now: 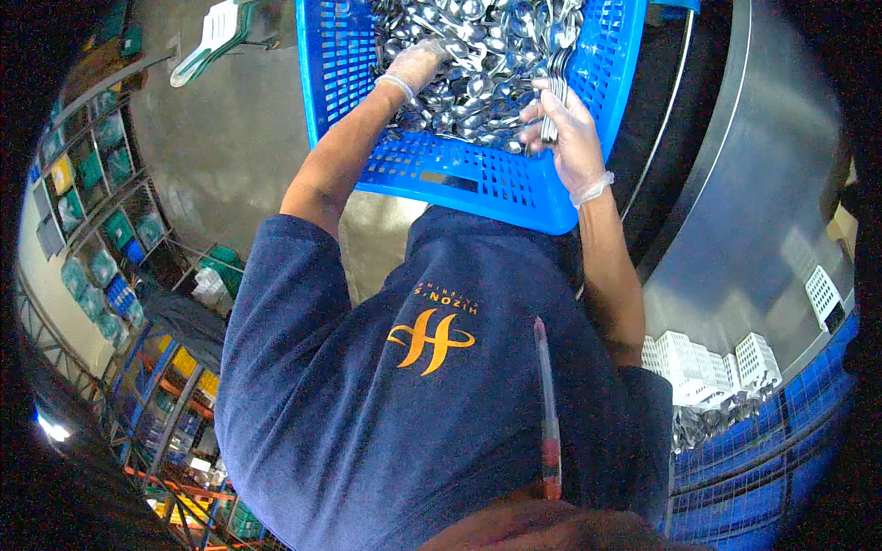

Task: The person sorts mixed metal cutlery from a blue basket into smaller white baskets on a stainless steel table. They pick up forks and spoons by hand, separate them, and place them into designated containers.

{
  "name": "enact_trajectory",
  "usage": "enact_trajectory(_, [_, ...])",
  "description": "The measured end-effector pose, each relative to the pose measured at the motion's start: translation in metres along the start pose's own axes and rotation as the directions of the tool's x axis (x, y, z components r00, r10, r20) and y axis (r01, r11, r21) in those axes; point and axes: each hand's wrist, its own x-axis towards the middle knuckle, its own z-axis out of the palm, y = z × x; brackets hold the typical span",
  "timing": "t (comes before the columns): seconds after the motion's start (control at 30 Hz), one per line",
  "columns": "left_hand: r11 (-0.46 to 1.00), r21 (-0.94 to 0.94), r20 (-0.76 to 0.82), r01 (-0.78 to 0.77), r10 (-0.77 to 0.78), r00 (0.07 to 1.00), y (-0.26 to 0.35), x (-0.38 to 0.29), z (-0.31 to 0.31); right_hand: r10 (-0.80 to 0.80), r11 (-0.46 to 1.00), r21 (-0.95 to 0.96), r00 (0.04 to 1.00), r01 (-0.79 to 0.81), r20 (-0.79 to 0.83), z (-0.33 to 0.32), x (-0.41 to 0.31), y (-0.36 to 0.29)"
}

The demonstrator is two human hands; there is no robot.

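A blue perforated plastic basket (pixel 455 155) lies before me, filled with a loose heap of metal spoons (pixel 479 86) and other cutlery. My right hand (pixel 575 134), in a clear disposable glove, grips a small bundle of metal forks (pixel 559 69) at the basket's right side. The forks lie nested together, their tines towards the far side. My left hand (pixel 417 65), also gloved, reaches into the left part of the heap. Its fingertips are partly lost among the spoons, so whether they hold one is unclear.
A stainless steel surface (pixel 765 206) runs along my right, with white perforated cutlery holders (pixel 689 368) and more cutlery near its end. At upper left is a stack of white and green handled items (pixel 217 38). Racks with crates (pixel 117 231) stand farther left.
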Motion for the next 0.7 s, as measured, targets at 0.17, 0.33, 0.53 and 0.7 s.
enact_trajectory(0.17, [0.991, -0.129, -0.069, 0.039, -0.048, 0.996, -0.009, 0.010, -0.027, -0.040, 0.969, -0.244, 0.999, 0.040, 0.008, 0.003, -0.007, 0.009])
enact_trajectory(0.33, [0.797, -0.577, -0.303, 0.177, -0.410, 0.860, 0.022, -0.009, -0.131, -0.121, 0.925, -0.359, 0.992, 0.121, 0.021, 0.016, 0.001, 0.034])
enact_trajectory(0.53, [0.647, -0.749, -0.200, 0.145, -0.429, 0.881, 0.069, -0.024, -0.201, -0.463, 0.700, -0.606, 0.886, 0.379, 0.019, 0.044, 0.015, 0.043])
enact_trajectory(0.7, [0.276, -0.958, 0.022, 0.078, -0.200, 0.979, 0.079, -0.010, -0.177, -0.391, 0.786, -0.516, 0.920, 0.341, 0.013, 0.057, 0.027, 0.036])
